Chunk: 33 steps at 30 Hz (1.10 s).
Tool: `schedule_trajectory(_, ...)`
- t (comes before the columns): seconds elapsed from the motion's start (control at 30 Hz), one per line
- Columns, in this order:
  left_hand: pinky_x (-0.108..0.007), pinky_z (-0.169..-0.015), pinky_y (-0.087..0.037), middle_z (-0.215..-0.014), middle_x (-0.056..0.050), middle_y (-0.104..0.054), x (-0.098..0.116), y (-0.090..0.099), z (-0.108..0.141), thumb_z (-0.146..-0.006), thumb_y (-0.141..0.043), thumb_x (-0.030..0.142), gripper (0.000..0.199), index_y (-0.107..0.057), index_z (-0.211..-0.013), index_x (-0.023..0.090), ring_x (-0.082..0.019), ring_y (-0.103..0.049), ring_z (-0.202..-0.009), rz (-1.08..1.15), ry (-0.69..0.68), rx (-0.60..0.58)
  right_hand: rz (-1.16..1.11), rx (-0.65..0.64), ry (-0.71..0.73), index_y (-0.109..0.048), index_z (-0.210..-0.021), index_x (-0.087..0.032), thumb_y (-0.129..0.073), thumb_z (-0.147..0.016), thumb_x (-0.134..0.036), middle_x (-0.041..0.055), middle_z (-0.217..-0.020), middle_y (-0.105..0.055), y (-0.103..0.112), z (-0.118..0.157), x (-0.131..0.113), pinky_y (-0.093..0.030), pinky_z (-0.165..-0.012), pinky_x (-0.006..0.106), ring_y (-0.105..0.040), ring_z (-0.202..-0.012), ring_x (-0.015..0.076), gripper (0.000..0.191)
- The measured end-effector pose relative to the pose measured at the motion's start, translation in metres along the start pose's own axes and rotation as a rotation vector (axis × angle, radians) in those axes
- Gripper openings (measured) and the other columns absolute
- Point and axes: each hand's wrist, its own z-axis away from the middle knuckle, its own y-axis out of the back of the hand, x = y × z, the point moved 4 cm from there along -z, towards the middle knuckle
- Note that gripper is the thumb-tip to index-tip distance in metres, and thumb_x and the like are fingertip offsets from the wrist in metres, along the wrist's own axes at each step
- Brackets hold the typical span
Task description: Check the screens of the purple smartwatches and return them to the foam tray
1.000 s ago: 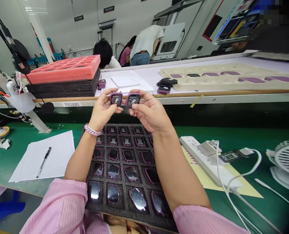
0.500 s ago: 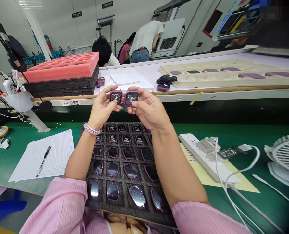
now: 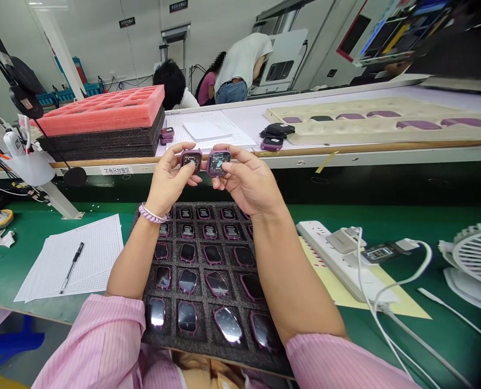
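Note:
My left hand is closed round a purple smartwatch body with a lit screen, its thumb resting on the glass. Beside it, my right hand grips a second purple smartwatch body, also lit, with the thumb on the screen. The two watches are side by side, faces toward me, above the far edge of a black foam tray. Rows of strapless purple watches lie in the tray's pockets. Those in the far rows show white text; the nearer screens are dark.
Gridded paper with a pen lies left. A power strip, white cables and a fan are at right. On the shelf are stacked foam trays, several dark watches and a beige tray. People are behind it.
Both thumbs have moved up on the watch screens. The watch in my left hand has shifted very slightly left; the tray and the rest look the same.

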Motion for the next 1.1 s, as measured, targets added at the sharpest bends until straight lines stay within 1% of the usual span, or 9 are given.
schedule_trajectory(0.1,-0.020,-0.063,-0.059,-0.105,-0.003,-0.072,-0.0010,0.0003,-0.0007,-0.080,-0.066,0.020,0.045,-0.055,-0.124,0.022,-0.009,-0.070,-0.068,0.008,-0.027,-0.005,0.013,-0.007,0.003,-0.065,-0.119,-0.025,-0.079,-0.076,-0.029,-0.0002,-0.095,-0.073,0.0008,0.0002,0.0004,-0.052,-0.061,0.031,-0.060,-0.061,0.0128,0.046)
schedule_trajectory(0.2,-0.020,-0.067,-0.061,-0.108,-0.003,-0.070,-0.0016,-0.0002,-0.0009,-0.075,-0.063,0.014,0.051,-0.054,-0.125,0.023,-0.010,-0.071,-0.072,0.004,-0.051,-0.021,0.019,-0.013,0.009,-0.065,-0.119,-0.026,-0.080,-0.073,-0.025,-0.0017,-0.090,-0.072,0.0009,0.0007,0.0001,-0.049,-0.060,0.029,-0.061,-0.062,0.0132,0.048)
schedule_trajectory(0.3,-0.021,-0.069,-0.062,-0.111,-0.003,-0.070,-0.0022,-0.0002,-0.0012,-0.074,-0.061,0.014,0.053,-0.054,-0.126,0.023,-0.010,-0.071,-0.073,-0.014,-0.058,-0.031,0.014,-0.021,0.014,-0.066,-0.119,-0.026,-0.080,-0.073,-0.022,-0.0027,-0.085,-0.070,0.0006,0.0011,-0.0004,-0.048,-0.060,0.029,-0.061,-0.063,0.0134,0.049)
schedule_trajectory(0.4,-0.022,-0.069,-0.063,-0.110,-0.003,-0.069,-0.0026,0.0001,-0.0014,-0.074,-0.061,0.013,0.053,-0.054,-0.125,0.023,-0.010,-0.071,-0.073,-0.014,-0.052,-0.031,0.019,-0.015,0.014,-0.066,-0.120,-0.026,-0.080,-0.073,-0.022,-0.0021,-0.089,-0.070,0.0006,0.0013,-0.0011,-0.049,-0.060,0.030,-0.061,-0.063,0.0131,0.049)
schedule_trajectory(0.5,-0.022,-0.069,-0.063,-0.108,-0.003,-0.069,-0.0025,0.0000,-0.0013,-0.074,-0.062,0.013,0.052,-0.054,-0.124,0.023,-0.010,-0.071,-0.071,0.001,-0.040,-0.030,0.019,-0.001,0.006,-0.066,-0.119,-0.025,-0.078,-0.071,-0.022,-0.0017,-0.092,-0.072,0.0001,0.0017,-0.0021,-0.048,-0.059,0.030,-0.061,-0.062,0.0126,0.050)
schedule_trajectory(0.63,-0.023,-0.069,-0.064,-0.108,-0.003,-0.070,-0.0014,-0.0004,-0.0009,-0.073,-0.064,0.013,0.053,-0.054,-0.124,0.022,-0.011,-0.073,-0.073,0.019,-0.045,-0.032,0.030,0.008,0.001,-0.066,-0.118,-0.025,-0.076,-0.070,-0.022,-0.0016,-0.091,-0.073,-0.0012,0.0021,-0.0039,-0.047,-0.058,0.030,-0.061,-0.061,0.0131,0.050)
schedule_trajectory(0.77,-0.023,-0.069,-0.064,-0.110,-0.003,-0.070,-0.0012,-0.0001,-0.0010,-0.074,-0.062,0.013,0.052,-0.054,-0.125,0.023,-0.010,-0.072,-0.073,-0.005,-0.041,-0.032,0.027,0.004,0.003,-0.065,-0.118,-0.025,-0.076,-0.069,-0.021,-0.0014,-0.090,-0.073,-0.0016,0.0018,-0.0046,-0.046,-0.058,0.029,-0.061,-0.061,0.0128,0.050)
schedule_trajectory(0.93,-0.022,-0.070,-0.063,-0.110,-0.003,-0.070,-0.0008,-0.0003,0.0001,-0.076,-0.061,0.012,0.052,-0.053,-0.126,0.023,-0.010,-0.072,-0.073,-0.021,-0.032,-0.030,0.032,-0.001,0.009,-0.065,-0.119,-0.025,-0.076,-0.070,-0.021,-0.0014,-0.091,-0.073,-0.0002,0.0020,-0.0032,-0.047,-0.058,0.029,-0.061,-0.061,0.0126,0.050)
schedule_trajectory(1.1,-0.020,-0.068,-0.062,-0.108,-0.003,-0.071,0.0034,-0.0003,-0.0001,-0.083,-0.060,0.015,0.045,-0.054,-0.127,0.022,-0.009,-0.071,-0.070,-0.035,0.013,-0.011,-0.002,-0.022,0.021,-0.067,-0.118,-0.024,-0.079,-0.073,-0.020,-0.0019,-0.089,-0.072,-0.0020,0.0016,-0.0042,-0.049,-0.057,0.027,-0.062,-0.061,0.0114,0.047)
